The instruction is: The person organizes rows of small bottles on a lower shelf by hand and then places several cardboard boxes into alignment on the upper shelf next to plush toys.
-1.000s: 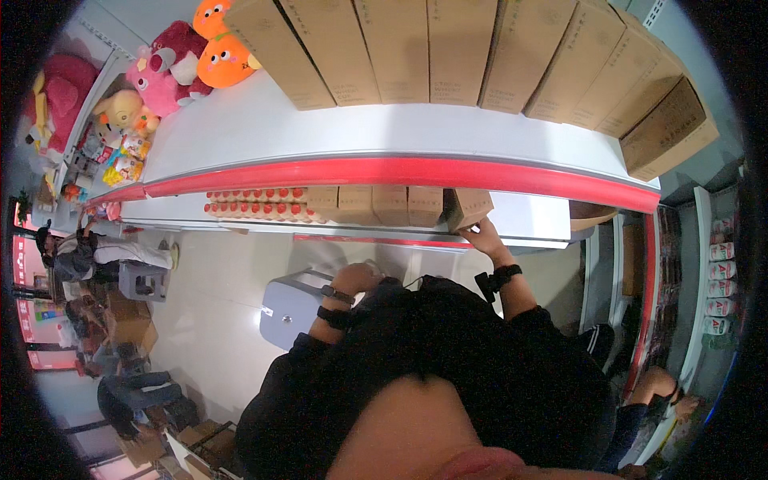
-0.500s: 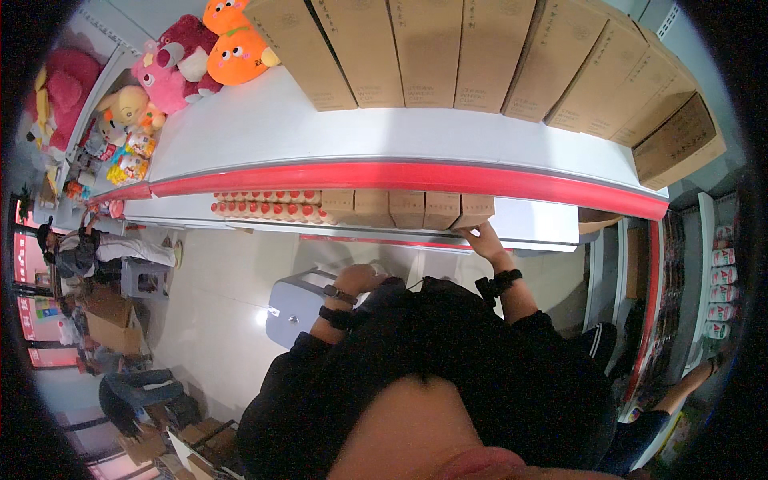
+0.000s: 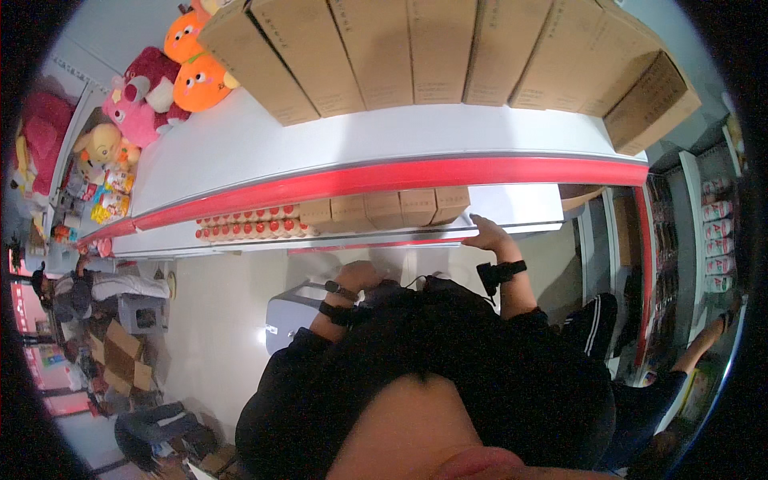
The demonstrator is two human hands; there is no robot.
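Observation:
My right hand (image 3: 490, 235) is at the front edge of the lower shelf (image 3: 518, 210), thumb and fingers spread, holding nothing. Just left of it is the end of a row of brown cardboard boxes (image 3: 452, 205); a small gap seems to separate the hand from the last box. My left hand (image 3: 360, 276) hangs low in front of my body, below the shelf edge; its fingers are hidden or too dim to make out. Bottles with red caps (image 3: 258, 230) stand in rows to the left of the boxes.
A red-edged upper shelf (image 3: 384, 174) overhangs, bearing tall cardboard boxes (image 3: 384, 60) and plush toys (image 3: 200, 84). A grey stool (image 3: 290, 316) stands below left. Other people are at left and right, one reaching a hand (image 3: 708, 336) toward the right-hand shelving.
My right hand has come away from the end box's lower corner and its fingers have spread. The view has shifted slightly; my left hand stays low.

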